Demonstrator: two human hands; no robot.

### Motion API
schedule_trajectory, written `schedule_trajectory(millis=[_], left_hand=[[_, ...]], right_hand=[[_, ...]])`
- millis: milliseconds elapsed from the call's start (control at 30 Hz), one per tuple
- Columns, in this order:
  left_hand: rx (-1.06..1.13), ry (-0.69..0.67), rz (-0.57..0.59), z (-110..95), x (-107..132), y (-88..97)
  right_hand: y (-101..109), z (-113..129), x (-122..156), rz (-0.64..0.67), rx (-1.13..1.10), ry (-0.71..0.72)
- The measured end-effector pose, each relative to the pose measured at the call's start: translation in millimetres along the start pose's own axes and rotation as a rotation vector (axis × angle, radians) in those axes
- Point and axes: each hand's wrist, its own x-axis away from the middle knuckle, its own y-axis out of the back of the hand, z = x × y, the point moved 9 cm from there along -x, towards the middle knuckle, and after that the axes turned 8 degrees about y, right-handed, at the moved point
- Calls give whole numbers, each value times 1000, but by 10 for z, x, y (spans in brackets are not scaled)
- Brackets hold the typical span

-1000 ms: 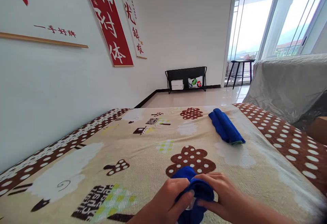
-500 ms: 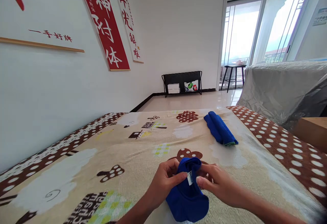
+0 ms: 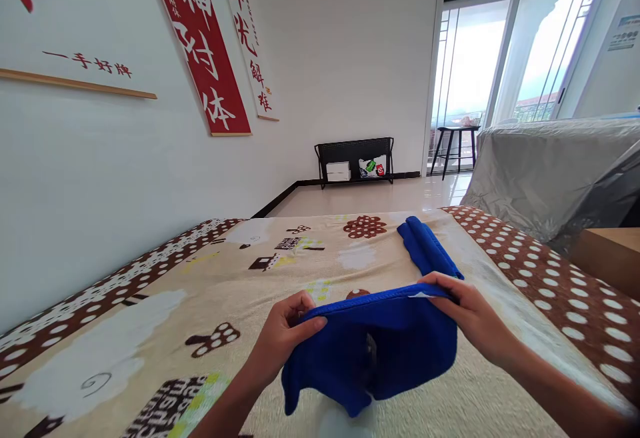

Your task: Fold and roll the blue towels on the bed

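Observation:
A blue cloth [image 3: 385,348] hangs stretched between my two hands above a patterned blanket [image 3: 150,331]. My left hand [image 3: 285,331] pinches its upper left corner. My right hand [image 3: 470,315] pinches the upper right corner. The top edge is pulled taut, and the lower part droops toward the blanket. A small white tag shows near the cloth's middle. Farther back on the blanket lies a second blue cloth [image 3: 425,248], folded into a long roll, just behind my right hand.
A white wall with red and white banners [image 3: 200,45] runs along the left. A grey-covered piece of furniture [image 3: 550,171] stands at the right, a brown box corner [image 3: 607,255] beside it. A black rack [image 3: 355,158] and a stool [image 3: 453,145] stand by the glass doors.
The bunched blue cloth has been spread out. My hands have moved apart and upward, each gripping a corner, and the cloth now hangs wide between them.

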Motion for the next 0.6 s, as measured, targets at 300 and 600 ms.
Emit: schedule_trajectory(millis=[300,600], left_hand=[[-298,-24,461,-120,199,-347],[-439,-318,152,-415,201,-840]], right_hand=[[-19,109,-19,69,84,-9],[-691,187,-8,278,87,51]])
